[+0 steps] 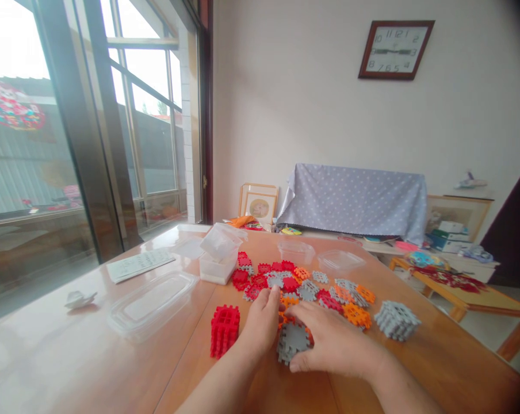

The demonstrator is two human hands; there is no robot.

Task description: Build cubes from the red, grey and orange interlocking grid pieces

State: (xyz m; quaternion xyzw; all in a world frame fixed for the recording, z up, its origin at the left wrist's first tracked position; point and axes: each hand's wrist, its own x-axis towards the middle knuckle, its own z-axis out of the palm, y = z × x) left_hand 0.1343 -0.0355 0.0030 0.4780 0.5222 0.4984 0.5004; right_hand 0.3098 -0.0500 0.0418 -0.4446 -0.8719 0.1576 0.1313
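My left hand lies on the wooden table with its fingers reaching into a loose spread of red, grey and orange interlocking tiles. My right hand curls over a built grey tile piece with orange tiles behind it, thumb against its lower edge. A stacked red tile block stands just left of my left hand. A stacked grey tile block sits to the right of my right hand.
A clear plastic lid lies at the left. An open white container stands behind the tiles, and two clear tubs sit farther back. A paper sheet and a crumpled scrap lie near the window side.
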